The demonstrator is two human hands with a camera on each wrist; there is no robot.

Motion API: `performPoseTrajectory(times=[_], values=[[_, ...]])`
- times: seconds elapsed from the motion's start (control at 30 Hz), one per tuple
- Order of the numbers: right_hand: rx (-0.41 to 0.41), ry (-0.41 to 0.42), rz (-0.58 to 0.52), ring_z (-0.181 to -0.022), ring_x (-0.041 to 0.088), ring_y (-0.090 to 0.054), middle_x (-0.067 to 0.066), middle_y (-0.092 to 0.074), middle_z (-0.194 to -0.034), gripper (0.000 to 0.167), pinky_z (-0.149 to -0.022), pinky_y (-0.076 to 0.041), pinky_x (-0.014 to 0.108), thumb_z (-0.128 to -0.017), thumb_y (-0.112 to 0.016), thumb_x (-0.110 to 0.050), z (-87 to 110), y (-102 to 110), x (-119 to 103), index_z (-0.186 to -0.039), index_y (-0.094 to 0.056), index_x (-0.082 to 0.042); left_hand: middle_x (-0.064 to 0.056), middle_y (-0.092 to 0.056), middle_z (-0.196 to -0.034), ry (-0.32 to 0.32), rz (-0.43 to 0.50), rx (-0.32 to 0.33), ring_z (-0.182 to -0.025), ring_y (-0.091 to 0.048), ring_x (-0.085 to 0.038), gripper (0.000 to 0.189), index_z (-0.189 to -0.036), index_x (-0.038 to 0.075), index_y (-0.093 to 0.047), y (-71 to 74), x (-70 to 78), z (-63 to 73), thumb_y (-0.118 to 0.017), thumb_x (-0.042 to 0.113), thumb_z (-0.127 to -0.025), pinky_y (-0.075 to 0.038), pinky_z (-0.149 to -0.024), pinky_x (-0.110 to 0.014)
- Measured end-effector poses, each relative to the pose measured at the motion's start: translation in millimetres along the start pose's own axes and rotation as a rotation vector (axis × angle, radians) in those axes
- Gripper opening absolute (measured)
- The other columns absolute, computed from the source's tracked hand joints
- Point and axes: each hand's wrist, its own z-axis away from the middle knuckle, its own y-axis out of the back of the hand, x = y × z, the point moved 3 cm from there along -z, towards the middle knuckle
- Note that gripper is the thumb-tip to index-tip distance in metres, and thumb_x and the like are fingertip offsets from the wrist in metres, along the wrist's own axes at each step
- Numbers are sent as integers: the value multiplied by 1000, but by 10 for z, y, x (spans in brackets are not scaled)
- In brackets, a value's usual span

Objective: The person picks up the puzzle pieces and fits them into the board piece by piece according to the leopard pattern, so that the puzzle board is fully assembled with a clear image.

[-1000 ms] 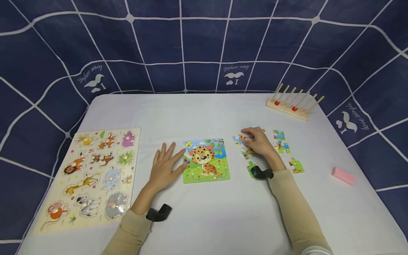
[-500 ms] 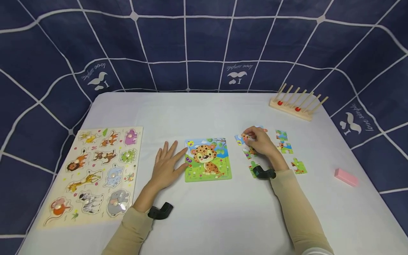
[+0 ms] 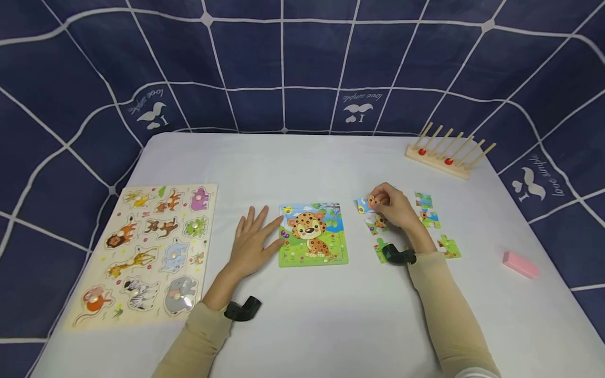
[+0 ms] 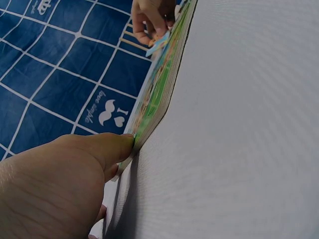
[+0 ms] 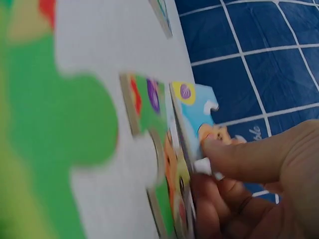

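A jigsaw piece with a yellow-and-purple corner on blue sky is pinched in my right hand. In the right wrist view the thumb presses on the face of this piece, which is tilted up off the table. Other pieces lie under and around that hand, among them a leopard-face piece and a green piece. My left hand lies with fingers spread at the left edge of the square leopard puzzle board. Its thumb touches the board's edge in the left wrist view.
Left of the hands lies a large wooden animal knob puzzle. A peg rack with two red beads stands at the back right. A pink block is at the right. Several loose pieces, including a green one, lie right of my right hand.
My right hand has lifted the pinched corner piece slightly off the table. The left hand keeps its place at the board. The whole head view has shifted a little.
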Motion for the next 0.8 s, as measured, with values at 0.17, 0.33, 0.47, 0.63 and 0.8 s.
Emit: performPoseTrajectory(times=[0.17,0.33,0.47,0.63,0.8], values=[[13,5,-51,-76,14,-54,13,-57,-99,23,-64,-44,21,-94,-64,-7,32,69,-57,-114,-57,0,-16,-20,-162,4,4,-2,-151,-1,-42,55,-145,20,-49,-3,-2,-2,-58,41,-95,1,-119,-59],[3,2,-129,-76,12,-54,14,-57,-100,26,-67,-46,21,-93,-65,-7,61,70,-217,-116,-57,2,-16,-20,-162,6,4,-1,-151,0,-41,55,-145,20,-49,-4,6,-15,-58,41,-95,1,-120,-58],[-23,11,-180,-75,11,-55,15,-56,-101,27,-67,-47,23,-92,-64,-5,25,-39,-406,-116,-57,4,-16,-20,-162,12,-2,1,-151,-1,-41,55,-145,20,-49,-3,14,-25,-58,41,-95,0,-120,-58],[-66,33,-180,-75,16,-56,14,-58,-100,24,-67,-48,26,-92,-64,-3,-44,-295,-630,-114,-58,1,-16,-21,-162,13,-9,9,-151,-2,-42,55,-144,20,-50,-8,5,-31,-59,41,-95,0,-120,-58],[-106,56,-191,-77,18,-56,12,-58,-98,22,-70,-49,29,-91,-64,-1,-79,-569,-846,-113,-59,1,-16,-21,-162,14,-18,8,-151,-3,-42,55,-144,21,-50,-22,-8,-31,-58,42,-95,-1,-120,-58]])
